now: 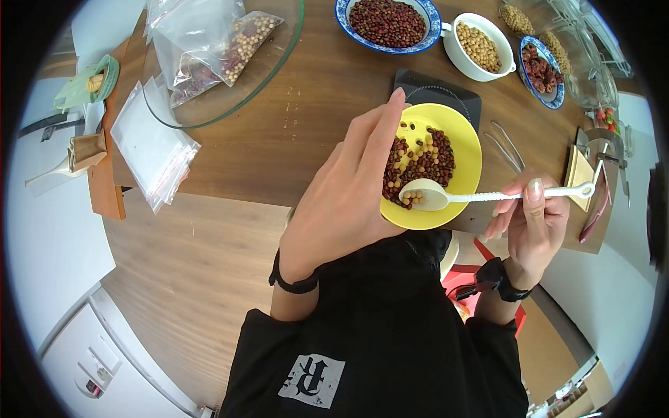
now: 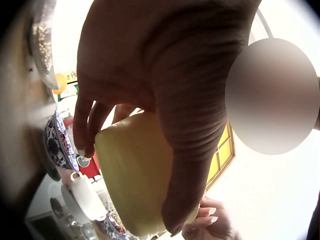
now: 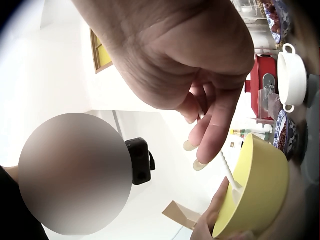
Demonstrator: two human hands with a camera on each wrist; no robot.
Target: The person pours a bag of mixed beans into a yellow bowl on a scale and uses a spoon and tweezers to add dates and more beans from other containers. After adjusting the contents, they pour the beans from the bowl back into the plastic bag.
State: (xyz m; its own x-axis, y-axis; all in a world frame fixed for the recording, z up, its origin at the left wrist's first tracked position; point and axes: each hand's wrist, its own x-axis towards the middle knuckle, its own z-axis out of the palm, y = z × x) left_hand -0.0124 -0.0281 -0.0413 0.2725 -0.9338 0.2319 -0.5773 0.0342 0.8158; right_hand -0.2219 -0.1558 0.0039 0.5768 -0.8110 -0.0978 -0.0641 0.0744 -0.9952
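Observation:
Tilted toward the person, a yellow bowl (image 1: 470,157) is held in the left hand (image 1: 341,191) above the front of the table. The left wrist view shows the thumb on one side of the bowl's wall and fingers on the other. Dark red beans (image 1: 440,164) mixed with pale round beans lie in the bowl. The right hand (image 1: 535,219) pinches the twisted handle of a white spoon (image 1: 433,198) between thumb and fingers. The spoon's head is inside the bowl and carries several pale beans (image 1: 416,197).
A black scale (image 1: 470,104) lies behind the bowl. Farther back stand a blue-rimmed bowl (image 1: 339,17) of red beans, a white two-handled bowl (image 1: 468,64) and a small patterned bowl (image 1: 552,97). Metal tongs (image 1: 512,145) lie right; a glass bowl (image 1: 268,87) and plastic bags (image 1: 155,139) left.

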